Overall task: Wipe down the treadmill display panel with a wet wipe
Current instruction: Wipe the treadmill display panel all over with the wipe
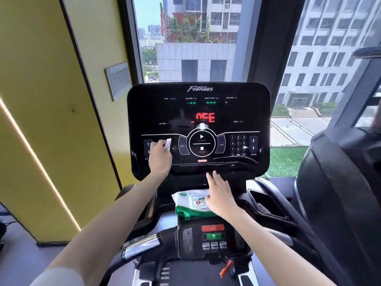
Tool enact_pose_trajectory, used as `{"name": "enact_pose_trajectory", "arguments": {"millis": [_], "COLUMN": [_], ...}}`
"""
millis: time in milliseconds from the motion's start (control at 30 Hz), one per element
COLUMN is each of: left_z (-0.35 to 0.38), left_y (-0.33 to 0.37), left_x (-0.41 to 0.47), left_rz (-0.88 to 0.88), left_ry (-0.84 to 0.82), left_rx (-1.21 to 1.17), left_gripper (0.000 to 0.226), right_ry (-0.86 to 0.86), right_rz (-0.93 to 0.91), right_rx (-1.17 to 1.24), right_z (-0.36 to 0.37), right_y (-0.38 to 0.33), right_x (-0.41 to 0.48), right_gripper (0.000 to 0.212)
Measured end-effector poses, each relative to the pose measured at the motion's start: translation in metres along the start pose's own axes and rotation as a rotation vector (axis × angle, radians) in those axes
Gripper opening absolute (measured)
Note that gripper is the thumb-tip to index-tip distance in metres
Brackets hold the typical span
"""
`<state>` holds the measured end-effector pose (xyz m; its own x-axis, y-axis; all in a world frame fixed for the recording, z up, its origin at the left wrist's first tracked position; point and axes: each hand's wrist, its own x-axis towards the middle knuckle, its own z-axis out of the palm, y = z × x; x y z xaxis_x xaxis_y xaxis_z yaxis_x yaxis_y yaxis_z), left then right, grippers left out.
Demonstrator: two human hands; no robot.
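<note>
The glossy black treadmill display panel (226,112) stands upright in front of me, showing red "OFF" letters and white button markings. My left hand (159,156) presses a small white wet wipe (168,143) against the panel's lower left, beside the incline buttons. My right hand (219,194) hovers flat with fingers spread just below the panel's bottom edge, holding nothing. It partly covers a green and white wet wipe pack (190,205) lying on the console shelf.
Below the pack sits a small control block (212,237) with red and green buttons, flanked by silver handlebars (142,245). A cup holder recess (266,201) lies at the right. A yellow wall stands on the left, windows behind, and another dark machine at the far right.
</note>
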<state>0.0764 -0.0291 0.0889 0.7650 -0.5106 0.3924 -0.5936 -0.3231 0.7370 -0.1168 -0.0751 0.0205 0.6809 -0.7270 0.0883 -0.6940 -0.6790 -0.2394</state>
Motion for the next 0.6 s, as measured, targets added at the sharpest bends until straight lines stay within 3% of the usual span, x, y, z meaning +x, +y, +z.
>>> {"name": "enact_pose_trajectory", "arguments": {"millis": [167,333,467,600], "left_z": [0.013,0.04,0.052,0.037], "left_y": [0.002,0.002,-0.006,-0.027], "left_x": [0.029,0.047,0.043,0.039], "left_rz": [0.15,0.375,0.645,0.889], "left_ry": [0.095,0.026,-0.231,-0.591], "left_rx": [0.102,0.186,0.32,0.749], "left_gripper": [0.024,0.043,0.047,0.045], "right_ry": [-0.014,0.016,0.047,0.107], "right_rz": [0.024,0.023,0.01,0.029], "right_rx": [0.005,0.004,0.004,-0.032], "right_z": [0.008,0.021,0.03,0.036], "right_y": [-0.008,-0.01,-0.009,-0.01], "right_x": [0.022,0.033,0.037,0.042], "right_gripper": [0.073,0.07,0.068,0.069]}}
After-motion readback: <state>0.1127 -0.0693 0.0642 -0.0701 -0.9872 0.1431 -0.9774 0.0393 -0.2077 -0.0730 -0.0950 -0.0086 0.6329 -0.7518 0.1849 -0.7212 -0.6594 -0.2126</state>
